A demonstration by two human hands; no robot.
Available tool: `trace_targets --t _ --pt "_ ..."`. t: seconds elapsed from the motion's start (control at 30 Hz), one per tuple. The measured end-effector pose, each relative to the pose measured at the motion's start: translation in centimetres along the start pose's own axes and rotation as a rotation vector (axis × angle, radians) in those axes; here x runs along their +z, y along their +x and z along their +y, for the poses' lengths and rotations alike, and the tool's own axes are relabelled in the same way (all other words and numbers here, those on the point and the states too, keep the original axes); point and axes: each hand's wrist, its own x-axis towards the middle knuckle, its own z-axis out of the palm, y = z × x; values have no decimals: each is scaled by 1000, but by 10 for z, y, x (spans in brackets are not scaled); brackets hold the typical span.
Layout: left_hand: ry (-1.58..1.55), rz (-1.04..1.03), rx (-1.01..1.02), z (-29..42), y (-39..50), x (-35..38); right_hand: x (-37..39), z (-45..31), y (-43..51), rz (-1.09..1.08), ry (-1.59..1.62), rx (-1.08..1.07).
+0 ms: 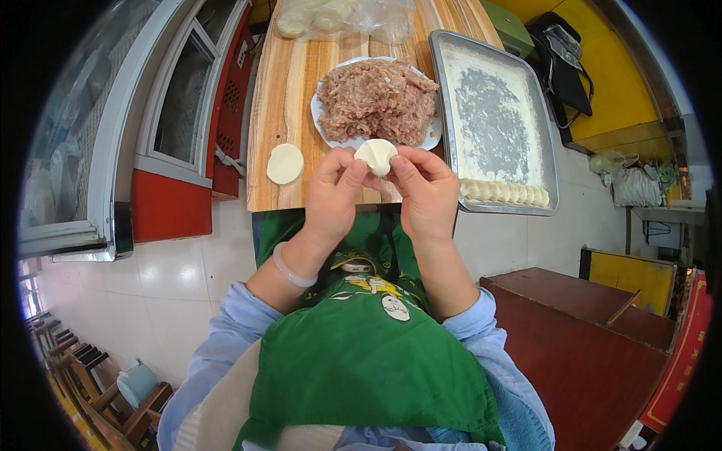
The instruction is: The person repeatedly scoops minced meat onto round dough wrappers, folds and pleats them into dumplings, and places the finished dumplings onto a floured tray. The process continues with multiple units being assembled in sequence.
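Observation:
A pale dough dumpling [376, 156], partly folded, is pinched between my left hand [337, 189] and my right hand [424, 189], above the near edge of the wooden table. Just beyond them, raw minced meat [378, 98] is heaped on a white plate [319, 115]. One round dough wrapper [285, 164] lies flat on the table, left of my left hand. To the right of the plate, a flour-dusted metal tray [444, 107] has a row of folded dumplings [503, 193] along its near side.
Clear plastic bags [366, 20] with dough pieces lie at the table's far end. The tray's near part overhangs the right edge of the wood-grain table [282, 84]. A red and white cabinet [172, 203] stands left, a dark red cabinet [575, 338] lower right.

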Motion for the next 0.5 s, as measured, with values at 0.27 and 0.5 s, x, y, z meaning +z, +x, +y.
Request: trace_targets --t 0.27,0.5 --pt "87 -219 -215 23 14 -14 -6 -11 -2 -79 -318 -13" --pt "381 -300 -107 20 14 -13 -17 -11 1 -114 -409 -74"
